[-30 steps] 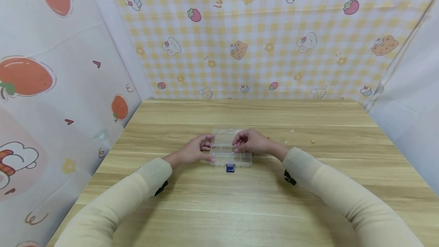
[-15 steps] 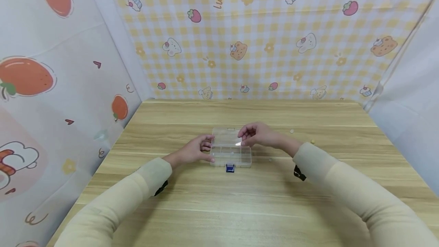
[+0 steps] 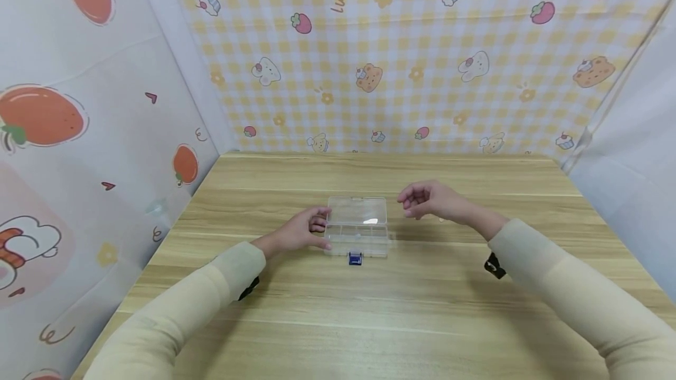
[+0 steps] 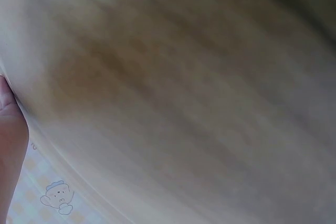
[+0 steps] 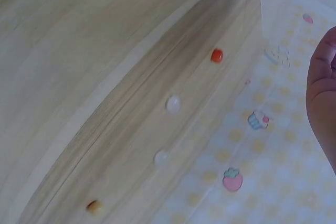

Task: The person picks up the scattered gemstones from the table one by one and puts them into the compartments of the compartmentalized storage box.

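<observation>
A clear plastic compartment box (image 3: 355, 245) stands on the table with its lid (image 3: 354, 210) laid back and a blue latch (image 3: 355, 259) at the front. My left hand (image 3: 301, 230) holds the box by its left side, thumb at the front corner and fingers at the back. Off to the right of the lid, my right hand (image 3: 430, 199) hovers over the table with its fingers loosely bent and nothing visible between them. The right wrist view shows small beads lying near it: a red one (image 5: 217, 55), a white one (image 5: 172, 104), a paler one (image 5: 161, 158) and an amber one (image 5: 93, 206).
The wood-grain table (image 3: 338, 321) runs back to a yellow checked cloth (image 3: 391, 110) hung behind it. A white printed cloth (image 3: 105, 133) covers the left side. In the left wrist view the table is blurred, with only part of the hand at the edge.
My right hand has moved from over the box to the right and slightly back, off the lid. My left hand keeps its place at the box's left side.
</observation>
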A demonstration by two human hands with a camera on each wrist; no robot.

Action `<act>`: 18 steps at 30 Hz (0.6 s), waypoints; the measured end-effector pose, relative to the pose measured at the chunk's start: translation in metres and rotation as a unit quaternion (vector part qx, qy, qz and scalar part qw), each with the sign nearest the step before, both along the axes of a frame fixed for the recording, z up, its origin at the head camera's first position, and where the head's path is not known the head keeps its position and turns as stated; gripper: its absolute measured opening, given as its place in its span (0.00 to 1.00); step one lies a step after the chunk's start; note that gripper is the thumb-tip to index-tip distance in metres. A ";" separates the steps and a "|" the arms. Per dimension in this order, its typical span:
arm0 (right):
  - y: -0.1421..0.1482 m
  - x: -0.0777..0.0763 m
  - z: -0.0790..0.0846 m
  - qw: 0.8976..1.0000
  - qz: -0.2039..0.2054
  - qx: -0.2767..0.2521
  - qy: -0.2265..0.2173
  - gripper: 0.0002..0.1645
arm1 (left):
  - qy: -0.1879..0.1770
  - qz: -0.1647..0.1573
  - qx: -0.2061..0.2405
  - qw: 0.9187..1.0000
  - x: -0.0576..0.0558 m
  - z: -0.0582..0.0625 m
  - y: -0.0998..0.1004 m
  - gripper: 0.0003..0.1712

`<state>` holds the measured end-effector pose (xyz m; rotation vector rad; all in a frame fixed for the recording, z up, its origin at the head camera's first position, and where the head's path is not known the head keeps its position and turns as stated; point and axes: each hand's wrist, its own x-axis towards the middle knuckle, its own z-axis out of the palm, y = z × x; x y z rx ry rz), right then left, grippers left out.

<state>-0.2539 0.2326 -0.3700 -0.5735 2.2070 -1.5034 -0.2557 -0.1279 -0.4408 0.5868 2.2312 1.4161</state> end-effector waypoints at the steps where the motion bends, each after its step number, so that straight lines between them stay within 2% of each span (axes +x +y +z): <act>1: 0.005 0.000 0.000 1.000 -0.002 -0.003 -0.002 0.19 | -0.002 0.001 0.000 1.000 0.000 0.000 0.000 0.54; 7: 0.037 0.004 0.001 1.000 -0.025 -0.013 -0.003 0.23 | 0.002 -0.005 0.003 1.000 -0.001 0.000 0.000 0.54; 13: 0.073 0.007 -0.001 0.999 -0.043 0.001 0.013 0.22 | 0.003 -0.012 0.008 1.000 0.000 0.001 -0.001 0.53; 18: 0.101 0.009 -0.006 0.997 -0.072 0.016 0.009 0.21 | 0.006 -0.010 0.004 1.000 0.000 0.000 -0.001 0.53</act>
